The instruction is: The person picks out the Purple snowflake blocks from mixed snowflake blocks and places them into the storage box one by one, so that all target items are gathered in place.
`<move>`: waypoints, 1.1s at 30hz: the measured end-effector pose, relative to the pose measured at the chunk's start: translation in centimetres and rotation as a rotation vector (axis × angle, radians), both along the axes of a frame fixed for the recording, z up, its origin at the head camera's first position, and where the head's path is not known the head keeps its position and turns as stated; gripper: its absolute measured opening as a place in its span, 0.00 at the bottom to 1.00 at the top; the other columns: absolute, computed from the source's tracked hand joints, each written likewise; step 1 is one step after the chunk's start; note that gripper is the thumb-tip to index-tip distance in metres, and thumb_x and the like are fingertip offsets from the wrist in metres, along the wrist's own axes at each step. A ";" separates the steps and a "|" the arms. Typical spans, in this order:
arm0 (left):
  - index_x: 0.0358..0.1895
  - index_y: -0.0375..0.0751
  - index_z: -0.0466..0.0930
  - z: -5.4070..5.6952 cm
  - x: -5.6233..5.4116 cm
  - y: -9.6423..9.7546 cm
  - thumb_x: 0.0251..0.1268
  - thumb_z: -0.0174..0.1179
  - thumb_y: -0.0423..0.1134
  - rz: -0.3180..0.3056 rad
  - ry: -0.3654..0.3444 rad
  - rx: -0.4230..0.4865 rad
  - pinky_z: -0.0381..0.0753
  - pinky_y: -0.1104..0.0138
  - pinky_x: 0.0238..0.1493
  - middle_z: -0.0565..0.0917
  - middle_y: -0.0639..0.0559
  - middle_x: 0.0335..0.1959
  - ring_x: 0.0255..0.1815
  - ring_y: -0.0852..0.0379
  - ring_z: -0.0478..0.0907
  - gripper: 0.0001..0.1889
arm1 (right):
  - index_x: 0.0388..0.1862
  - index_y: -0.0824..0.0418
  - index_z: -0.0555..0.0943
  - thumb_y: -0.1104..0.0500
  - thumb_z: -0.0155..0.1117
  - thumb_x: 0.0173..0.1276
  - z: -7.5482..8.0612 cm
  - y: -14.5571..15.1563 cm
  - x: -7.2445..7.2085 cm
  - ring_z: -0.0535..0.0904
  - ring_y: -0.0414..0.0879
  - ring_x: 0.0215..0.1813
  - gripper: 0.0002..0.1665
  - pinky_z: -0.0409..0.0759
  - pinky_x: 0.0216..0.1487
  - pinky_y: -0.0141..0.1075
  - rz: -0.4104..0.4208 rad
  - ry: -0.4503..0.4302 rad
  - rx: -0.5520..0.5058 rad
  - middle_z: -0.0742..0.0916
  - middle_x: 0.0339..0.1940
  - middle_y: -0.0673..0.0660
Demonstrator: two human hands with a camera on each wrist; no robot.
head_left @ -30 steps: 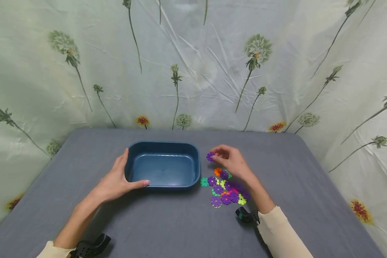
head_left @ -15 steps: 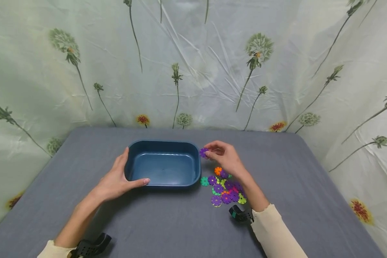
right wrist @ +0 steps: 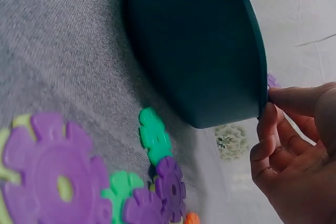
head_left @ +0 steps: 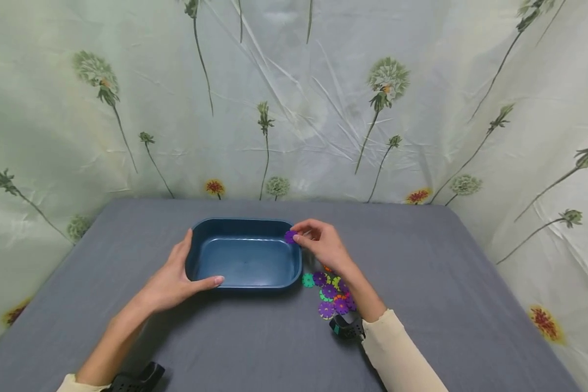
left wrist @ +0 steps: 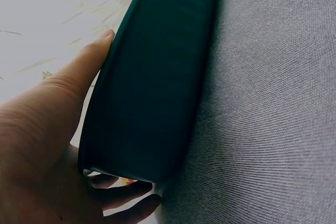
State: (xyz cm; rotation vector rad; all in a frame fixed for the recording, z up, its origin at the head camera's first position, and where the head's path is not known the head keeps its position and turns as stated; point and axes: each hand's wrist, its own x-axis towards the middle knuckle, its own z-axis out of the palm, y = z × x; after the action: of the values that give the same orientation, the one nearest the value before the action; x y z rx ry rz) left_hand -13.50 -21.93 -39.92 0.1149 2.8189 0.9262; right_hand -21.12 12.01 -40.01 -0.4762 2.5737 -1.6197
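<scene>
Left hand (head_left: 173, 280) grips the blue bin (head_left: 242, 264), right hand (head_left: 325, 246) pinches a purple disc (head_left: 289, 237), forearm (head_left: 361, 291) overlapping piled discs (head_left: 329, 291).

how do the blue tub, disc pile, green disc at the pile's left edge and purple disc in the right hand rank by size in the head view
1. Blue tub
2. Disc pile, partly hidden
3. Green disc and purple disc: too alike to rank; the right hand partly covers the purple one

One tub (head_left: 247, 264), two wrist cameras (head_left: 347, 328) and over ten discs (head_left: 329, 289) show.
</scene>
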 end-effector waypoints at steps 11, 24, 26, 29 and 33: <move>0.85 0.44 0.21 0.1 0.2 -0.1 0.57 0.72 0.66 -0.008 -0.009 0.045 0.74 0.29 0.61 0.43 0.25 0.84 0.76 0.19 0.61 0.72 | 0.47 0.52 0.90 0.58 0.71 0.73 0.2 -1.4 -0.3 0.75 0.43 0.29 0.07 0.72 0.31 0.31 -0.030 0.020 0.080 0.91 0.39 0.53; 0.84 0.45 0.20 -0.2 0.2 -0.1 0.58 0.71 0.67 -0.010 -0.022 0.042 0.75 0.31 0.61 0.44 0.25 0.84 0.76 0.20 0.62 0.72 | 0.42 0.51 0.92 0.61 0.73 0.70 -0.5 -3.0 -0.6 0.88 0.47 0.48 0.06 0.85 0.53 0.43 0.022 0.143 0.333 0.93 0.41 0.50; 0.84 0.46 0.19 -0.2 0.1 -0.1 0.58 0.71 0.67 -0.010 -0.021 0.053 0.74 0.30 0.62 0.44 0.25 0.84 0.76 0.20 0.61 0.72 | 0.42 0.51 0.92 0.61 0.73 0.70 -0.5 -3.1 -0.6 0.88 0.49 0.52 0.06 0.85 0.57 0.47 0.020 0.152 0.338 0.94 0.41 0.50; 0.84 0.47 0.19 -0.1 0.0 -0.2 0.58 0.71 0.67 -0.007 -0.019 0.058 0.74 0.30 0.63 0.43 0.25 0.84 0.77 0.20 0.61 0.72 | 0.42 0.52 0.92 0.61 0.72 0.70 -0.2 -3.4 -0.7 0.88 0.51 0.53 0.06 0.84 0.59 0.49 0.015 0.158 0.355 0.94 0.41 0.51; 0.84 0.46 0.20 -0.1 0.1 -0.2 0.58 0.71 0.68 0.000 -0.027 0.040 0.74 0.29 0.62 0.44 0.24 0.84 0.76 0.20 0.61 0.72 | 0.42 0.51 0.93 0.61 0.72 0.70 0.1 -3.7 -0.6 0.88 0.51 0.56 0.06 0.83 0.62 0.49 0.009 0.134 0.410 0.94 0.44 0.51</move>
State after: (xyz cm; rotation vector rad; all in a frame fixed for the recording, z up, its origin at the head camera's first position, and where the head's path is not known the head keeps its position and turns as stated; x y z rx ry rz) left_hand -13.43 -22.18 -40.06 0.1061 2.7766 0.9764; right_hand -21.74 8.30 -39.94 -0.5728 2.8884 -1.0407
